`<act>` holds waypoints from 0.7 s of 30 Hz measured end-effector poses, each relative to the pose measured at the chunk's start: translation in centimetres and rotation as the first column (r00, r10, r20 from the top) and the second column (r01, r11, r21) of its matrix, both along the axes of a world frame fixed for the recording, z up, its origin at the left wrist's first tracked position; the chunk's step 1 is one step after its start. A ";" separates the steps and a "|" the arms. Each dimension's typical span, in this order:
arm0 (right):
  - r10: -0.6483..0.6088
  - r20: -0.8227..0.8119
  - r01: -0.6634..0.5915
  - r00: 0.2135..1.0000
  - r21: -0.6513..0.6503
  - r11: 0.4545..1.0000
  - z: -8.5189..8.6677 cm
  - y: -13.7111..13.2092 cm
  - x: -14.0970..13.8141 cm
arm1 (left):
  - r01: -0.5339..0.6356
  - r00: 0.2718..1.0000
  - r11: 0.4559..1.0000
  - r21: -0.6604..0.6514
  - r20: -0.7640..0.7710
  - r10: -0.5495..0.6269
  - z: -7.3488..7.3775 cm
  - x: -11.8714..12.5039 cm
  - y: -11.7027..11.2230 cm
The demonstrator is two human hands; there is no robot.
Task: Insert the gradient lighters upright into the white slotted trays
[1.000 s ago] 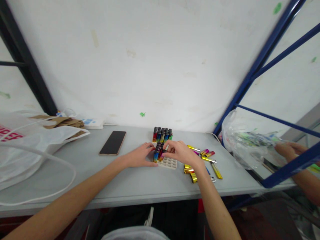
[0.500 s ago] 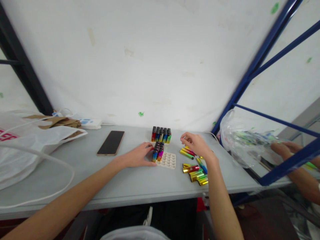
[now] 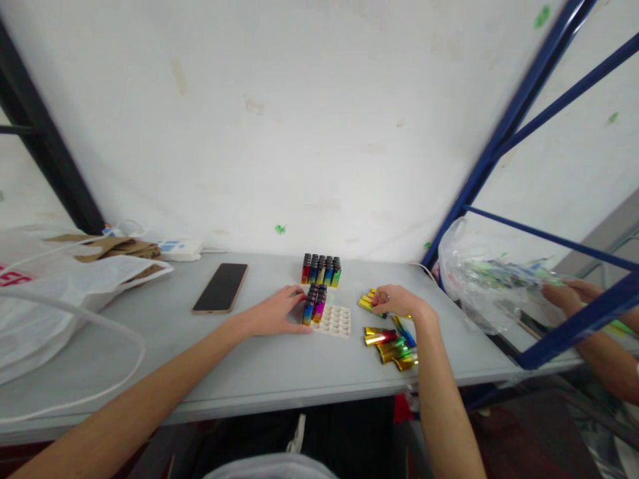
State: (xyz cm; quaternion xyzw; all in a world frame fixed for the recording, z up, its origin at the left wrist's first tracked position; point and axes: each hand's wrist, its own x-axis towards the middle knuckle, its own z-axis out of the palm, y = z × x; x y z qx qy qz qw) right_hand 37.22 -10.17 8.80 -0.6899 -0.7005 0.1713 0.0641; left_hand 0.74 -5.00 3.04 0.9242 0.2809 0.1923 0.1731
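Lighters [image 3: 314,305] with black tops and shiny coloured bodies stand upright in two columns at the left side of a pale tray [image 3: 339,324], right beside the person's left hand [image 3: 282,309]. That hand is partly open, thumb and fingers spread apart around the group's left side, the thumb at the tray's near corner; whether it presses on them is hard to tell. The tray's bare cups lie just right of the group, between the two hands.

The right hand [image 3: 397,301] is bent down, fingers curled over a few loose lighters [image 3: 367,301]; the fingertips are partly hidden, so I cannot tell whether it has hold of one. Nearer the body, just below this hand, lies a jumbled pile of yellow, red, green and blue lighters [image 3: 389,342].

Beyond the left hand, toward the wall [image 3: 299,133], stands a fuller block of upright lighters [image 3: 321,269]. Left of that hand, a phone [image 3: 220,288] lies on the grey table [image 3: 239,366]; farther left is a white bag [image 3: 44,332]. Well right of the right hand, past a blue frame [image 3: 482,169], are another person's hands [image 3: 559,298].
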 end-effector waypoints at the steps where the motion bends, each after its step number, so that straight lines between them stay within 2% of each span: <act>1: -0.003 0.005 0.003 1.000 0.017 1.000 0.0 0.0 0.0 | 0.002 1.000 1.000 0.001 0.001 -0.002 0.0 0.0 0.0; 5: -0.070 0.056 0.065 0.996 0.093 0.994 -0.1 0.2 0.5 | 0.003 1.000 1.000 0.000 -0.002 -0.003 -0.1 0.0 0.0; 11: -0.078 0.100 0.084 0.992 -0.050 0.995 -1.0 0.6 0.7 | 0.002 1.000 1.000 -0.008 0.000 -0.002 0.3 -0.1 -0.2; 14: -0.063 0.089 0.061 0.994 0.019 0.998 -1.1 0.6 0.6 | -0.005 1.000 1.000 -0.012 -0.003 0.005 0.3 -0.1 -0.3; 18: -0.020 -0.134 0.044 0.991 0.176 0.983 -0.7 0.3 0.4 | 0.013 1.000 1.000 0.009 0.021 -0.014 0.2 0.0 -0.2; 21: 0.084 -0.347 0.003 0.934 0.244 0.970 -0.4 0.4 -0.5 | 0.012 0.999 1.000 0.022 0.033 -0.013 0.0 0.0 -0.1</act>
